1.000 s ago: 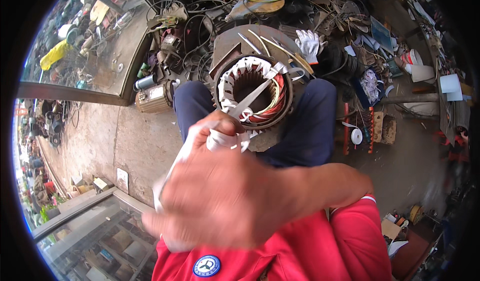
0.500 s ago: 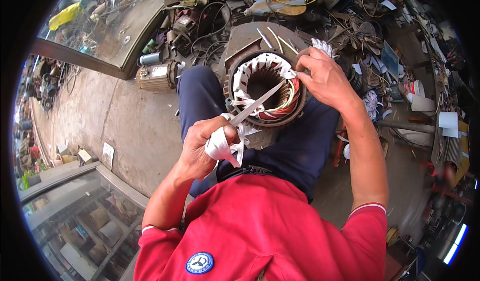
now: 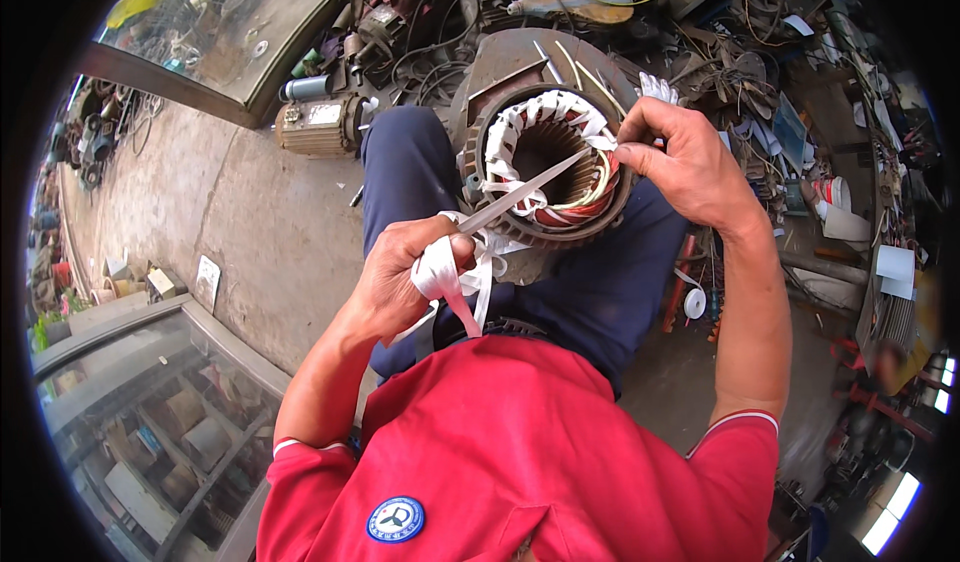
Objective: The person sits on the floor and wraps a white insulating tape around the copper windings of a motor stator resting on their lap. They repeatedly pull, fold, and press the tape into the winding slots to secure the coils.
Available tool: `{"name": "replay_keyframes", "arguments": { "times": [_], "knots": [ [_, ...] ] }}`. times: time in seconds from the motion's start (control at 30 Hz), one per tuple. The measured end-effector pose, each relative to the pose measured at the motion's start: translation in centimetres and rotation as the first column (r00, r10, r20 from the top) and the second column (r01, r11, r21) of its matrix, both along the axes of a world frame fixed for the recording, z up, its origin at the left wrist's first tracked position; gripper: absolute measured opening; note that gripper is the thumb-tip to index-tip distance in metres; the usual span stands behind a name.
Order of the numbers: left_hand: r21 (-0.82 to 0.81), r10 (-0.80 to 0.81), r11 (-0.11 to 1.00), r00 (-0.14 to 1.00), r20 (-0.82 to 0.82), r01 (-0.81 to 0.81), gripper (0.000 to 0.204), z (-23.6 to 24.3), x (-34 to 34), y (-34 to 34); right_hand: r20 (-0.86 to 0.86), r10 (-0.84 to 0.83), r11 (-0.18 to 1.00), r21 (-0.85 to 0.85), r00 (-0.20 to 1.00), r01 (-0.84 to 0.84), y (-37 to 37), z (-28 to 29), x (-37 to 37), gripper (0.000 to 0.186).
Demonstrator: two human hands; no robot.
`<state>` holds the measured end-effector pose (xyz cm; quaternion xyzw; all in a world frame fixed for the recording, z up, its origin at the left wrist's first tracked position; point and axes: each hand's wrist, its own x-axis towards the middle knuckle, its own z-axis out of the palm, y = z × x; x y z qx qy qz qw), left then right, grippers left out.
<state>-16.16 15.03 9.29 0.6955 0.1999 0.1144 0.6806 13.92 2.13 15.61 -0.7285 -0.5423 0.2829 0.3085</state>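
Note:
A round iron motor stator (image 3: 560, 232) sits between my knees on a metal stand (image 3: 512, 50). Its coil ring has white tape lacing (image 3: 525, 112) over red and pale wires (image 3: 590, 197). My left hand (image 3: 395, 282), below it at the left, grips a flat pale strip tool (image 3: 515, 194) and loops of white tape (image 3: 440, 272) that dangle. The tool's tip reaches over the bore toward the right of the ring. My right hand (image 3: 680, 167) is pinched at the ring's upper right, on what looks like the tape's end there.
A glass-topped case (image 3: 125, 432) is at lower left, another glass panel (image 3: 215, 42) at upper left. A motor (image 3: 315, 127) lies on the concrete floor. Cables and scrap (image 3: 420, 32) pile behind; a white glove (image 3: 655, 87), tape roll (image 3: 694, 304) and more clutter are at right.
My right hand has swung from low over my lap, where it was blurred, up to the ring's right side. My left hand still holds the tool and tape.

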Motion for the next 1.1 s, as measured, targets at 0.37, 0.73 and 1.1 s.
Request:
{"name": "replay_keyframes", "arguments": {
  "times": [0.37,0.73,1.1],
  "knots": [
    [-0.048,0.019,0.999,1.0,-0.009,-0.019,0.03,-0.4,0.7,0.3,-0.088,-0.098,0.995,-0.031,0.991,0.096,-3.5,0.0,-0.5,0.016],
    [-0.486,0.86,0.508,0.45,0.241,-0.711,0.031,-0.5,-13.1,8.7,-0.377,-0.052,0.987,0.124,0.925,0.106,1.1,-1.3,3.2,0.018],
    [-0.49,0.935,0.355,0.297,0.196,-0.796,0.025,-6.9,-56.7,28.5,-0.554,-0.107,0.979,0.086,0.826,0.184,2.3,-5.9,4.5,0.017]
  ]
}}
